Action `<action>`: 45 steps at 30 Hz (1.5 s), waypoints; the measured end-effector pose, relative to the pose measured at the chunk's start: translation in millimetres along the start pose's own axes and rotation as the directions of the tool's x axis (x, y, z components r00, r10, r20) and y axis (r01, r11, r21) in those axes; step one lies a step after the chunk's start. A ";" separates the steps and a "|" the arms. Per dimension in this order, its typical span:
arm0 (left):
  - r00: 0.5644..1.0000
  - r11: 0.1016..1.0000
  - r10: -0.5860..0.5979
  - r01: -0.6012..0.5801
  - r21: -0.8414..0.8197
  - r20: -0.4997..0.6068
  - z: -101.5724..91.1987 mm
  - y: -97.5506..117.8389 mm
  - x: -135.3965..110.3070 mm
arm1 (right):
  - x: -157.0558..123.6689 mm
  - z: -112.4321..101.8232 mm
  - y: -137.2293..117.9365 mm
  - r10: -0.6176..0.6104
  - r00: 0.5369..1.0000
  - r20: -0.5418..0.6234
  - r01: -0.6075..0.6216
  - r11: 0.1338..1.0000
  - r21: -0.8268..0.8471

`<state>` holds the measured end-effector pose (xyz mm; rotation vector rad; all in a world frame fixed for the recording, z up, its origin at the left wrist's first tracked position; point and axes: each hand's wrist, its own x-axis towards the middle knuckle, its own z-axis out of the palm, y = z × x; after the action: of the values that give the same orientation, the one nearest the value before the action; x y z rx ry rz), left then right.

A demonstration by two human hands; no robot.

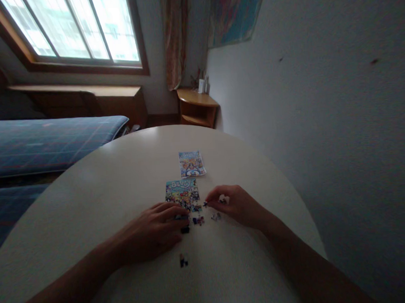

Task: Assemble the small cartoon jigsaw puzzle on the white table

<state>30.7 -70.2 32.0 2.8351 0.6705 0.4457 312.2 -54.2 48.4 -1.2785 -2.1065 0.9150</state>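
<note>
A small, partly assembled jigsaw puzzle lies on the round white table. My left hand rests flat beside its lower left edge, fingers stretched out and touching the pieces there. My right hand is to the puzzle's right, fingertips pinched on a small puzzle piece at the puzzle's right edge. Several loose pieces lie between my hands, and one more loose piece sits nearer to me. A colourful reference picture card lies just beyond the puzzle.
A bed with a blue plaid cover stands to the left of the table. A wooden corner shelf sits beyond it under a curtain. A white wall runs along the right. A window is at the back.
</note>
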 end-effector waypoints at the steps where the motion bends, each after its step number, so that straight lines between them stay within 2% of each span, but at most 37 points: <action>1: 1.000 1.000 -0.001 0.001 0.004 -0.006 -0.5 0.6 0.3 | 2.1 10.0 -2.8 -0.019 1.000 -0.019 0.019 1.000 0.002; 4: 1.000 1.000 -0.005 0.005 0.012 -0.003 -2.0 1.6 0.3 | 6.6 32.3 -9.1 -0.055 0.995 -0.087 0.053 0.998 -0.024; 8: 1.000 1.000 -0.003 0.003 0.010 0.001 -2.5 0.3 -1.5 | 8.9 43.2 -11.4 -0.078 0.993 -0.085 0.074 0.996 -0.047; 19: 1.000 1.000 -0.007 0.007 0.000 -0.008 -1.4 -1.6 -2.9 | 8.8 44.0 -10.6 -0.105 0.991 -0.081 0.099 0.992 -0.074; 23: 1.000 1.000 -0.015 0.015 -0.007 -0.020 -2.2 -1.0 -1.9 | 10.0 42.7 -10.0 -0.156 0.985 -0.070 0.152 0.987 -0.059; 27: 1.000 1.000 -0.009 0.009 -0.014 -0.017 -1.2 -0.9 -1.8 | 11.9 44.9 -8.6 -0.200 0.979 -0.035 0.195 0.974 -0.116; 34: 1.000 1.000 -0.017 0.017 0.015 -0.015 -1.2 -0.4 -2.6 | 13.4 47.5 -11.9 -0.127 0.990 -0.060 0.117 0.982 -0.149; 45: 1.000 1.000 -0.025 0.025 -0.004 0.002 -1.7 -0.4 -1.3 | 11.0 46.6 -3.9 -0.165 0.986 0.011 0.165 0.984 -0.065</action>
<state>28.8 -70.2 33.2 2.8196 0.7034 0.4398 272.2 -58.9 22.2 -1.1141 -2.2256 0.7845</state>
